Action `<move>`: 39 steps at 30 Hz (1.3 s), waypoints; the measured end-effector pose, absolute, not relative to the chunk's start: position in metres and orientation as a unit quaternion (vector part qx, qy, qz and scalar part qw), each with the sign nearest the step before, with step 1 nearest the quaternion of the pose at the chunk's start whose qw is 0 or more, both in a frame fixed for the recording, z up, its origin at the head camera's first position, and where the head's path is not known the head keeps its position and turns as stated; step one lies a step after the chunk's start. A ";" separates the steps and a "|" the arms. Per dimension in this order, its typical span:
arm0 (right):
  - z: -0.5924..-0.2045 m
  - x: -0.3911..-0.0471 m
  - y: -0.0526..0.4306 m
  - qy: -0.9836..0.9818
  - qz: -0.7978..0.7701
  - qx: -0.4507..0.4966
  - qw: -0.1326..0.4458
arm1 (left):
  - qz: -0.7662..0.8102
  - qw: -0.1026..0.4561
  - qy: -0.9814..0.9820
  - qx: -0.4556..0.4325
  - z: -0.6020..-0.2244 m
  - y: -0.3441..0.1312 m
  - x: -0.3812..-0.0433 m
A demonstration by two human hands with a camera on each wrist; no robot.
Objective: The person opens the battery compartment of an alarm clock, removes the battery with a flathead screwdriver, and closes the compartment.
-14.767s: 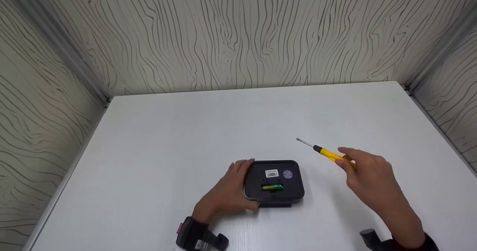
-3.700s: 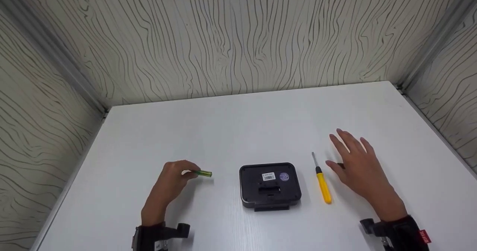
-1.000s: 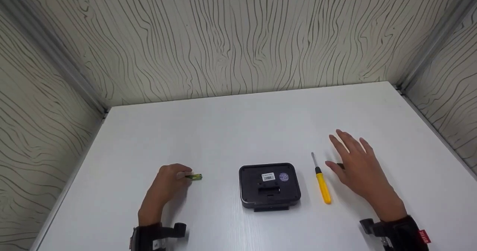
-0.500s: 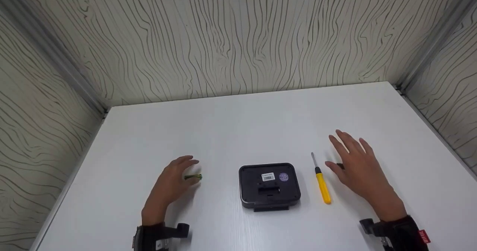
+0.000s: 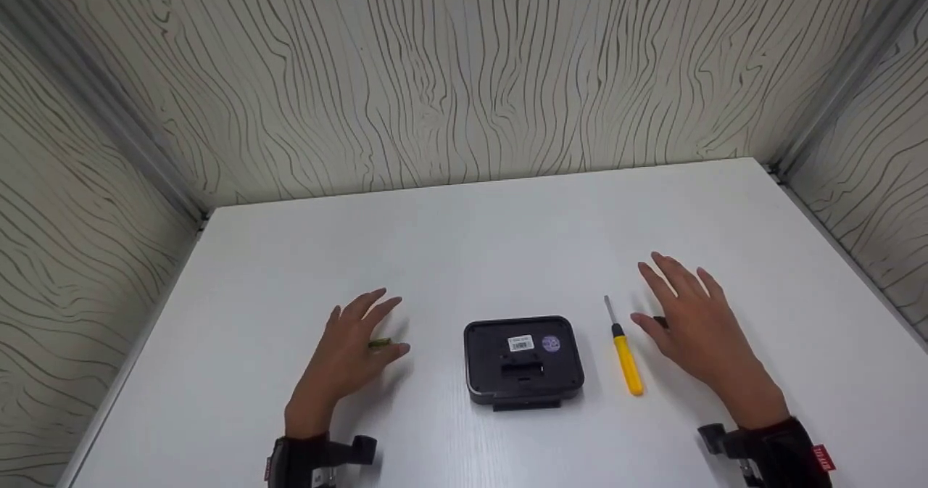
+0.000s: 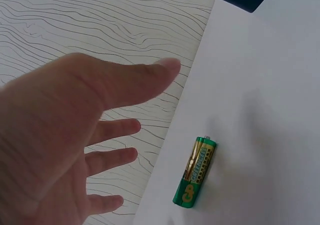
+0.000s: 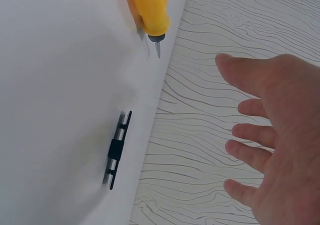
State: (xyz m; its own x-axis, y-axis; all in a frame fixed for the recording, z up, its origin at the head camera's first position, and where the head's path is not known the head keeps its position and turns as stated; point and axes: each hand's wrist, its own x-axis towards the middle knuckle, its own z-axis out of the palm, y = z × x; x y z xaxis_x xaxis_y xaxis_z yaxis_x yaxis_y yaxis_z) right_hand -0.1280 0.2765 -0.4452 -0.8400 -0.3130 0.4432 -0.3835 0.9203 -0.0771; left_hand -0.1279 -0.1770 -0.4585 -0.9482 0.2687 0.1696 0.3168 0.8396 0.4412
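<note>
My left hand [image 5: 343, 361] hovers with spread fingers over the left part of the table and holds nothing. A green and gold GP battery [image 6: 195, 172] lies on the white surface just under it, mostly hidden by the thumb in the head view. On the right, my right hand [image 5: 692, 325] has its fingers extended and holds nothing. Below that hand lies a small black battery cover [image 7: 116, 149], which barely shows in the head view. Between the hands sits a black rectangular device [image 5: 493, 379], back side up, its battery slot [image 5: 523, 369] bare.
A yellow-handled flathead screwdriver [image 5: 628, 363] lies between the device and my right hand, its tip pointing away from me. The white table [image 5: 464, 249] meets wood-patterned walls [image 5: 464, 75] at the back and sides.
Earlier the right hand held the screwdriver and the battery sat in the device. My left hand then pinched the battery, set it on the table, released it, and has spread and lifted.
</note>
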 end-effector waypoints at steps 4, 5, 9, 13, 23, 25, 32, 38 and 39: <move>-0.446 -0.128 0.276 -0.956 0.081 0.182 0.213 | -0.229 0.045 -0.961 -0.147 -0.457 -0.171 -0.127; -0.446 -0.129 0.276 -0.956 0.081 0.182 0.213 | -0.227 0.046 -0.962 -0.147 -0.457 -0.169 -0.126; -0.446 -0.128 0.277 -0.955 0.079 0.186 0.216 | -0.220 0.055 -0.962 -0.153 -0.456 -0.163 -0.125; -0.447 -0.128 0.278 -0.954 0.079 0.190 0.220 | -0.217 0.063 -0.960 -0.165 -0.454 -0.156 -0.124; -0.447 -0.129 0.278 -0.955 0.080 0.188 0.217 | -0.194 0.062 -0.963 -0.175 -0.448 -0.137 -0.121; -0.447 -0.129 0.279 -0.955 0.081 0.188 0.216 | -0.190 0.060 -0.963 -0.182 -0.448 -0.133 -0.120; -0.449 -0.130 0.283 -0.955 0.092 0.186 0.211 | -0.179 0.042 -0.962 -0.202 -0.448 -0.116 -0.116; -0.450 -0.131 0.287 -0.957 0.101 0.180 0.206 | -0.175 0.024 -0.958 -0.225 -0.450 -0.103 -0.114; -0.450 -0.131 0.287 -0.957 0.102 0.178 0.204 | -0.172 0.021 -0.958 -0.230 -0.450 -0.101 -0.113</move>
State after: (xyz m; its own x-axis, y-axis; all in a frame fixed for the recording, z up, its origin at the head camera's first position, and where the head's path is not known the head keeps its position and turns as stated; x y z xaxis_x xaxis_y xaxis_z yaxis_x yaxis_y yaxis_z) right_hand -0.1313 0.2873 -0.4497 -0.8528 -0.2998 0.4275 -0.3828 0.9158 -0.1214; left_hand -0.1130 -0.1011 -0.4503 -0.8937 0.4323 0.1203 0.4471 0.8351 0.3204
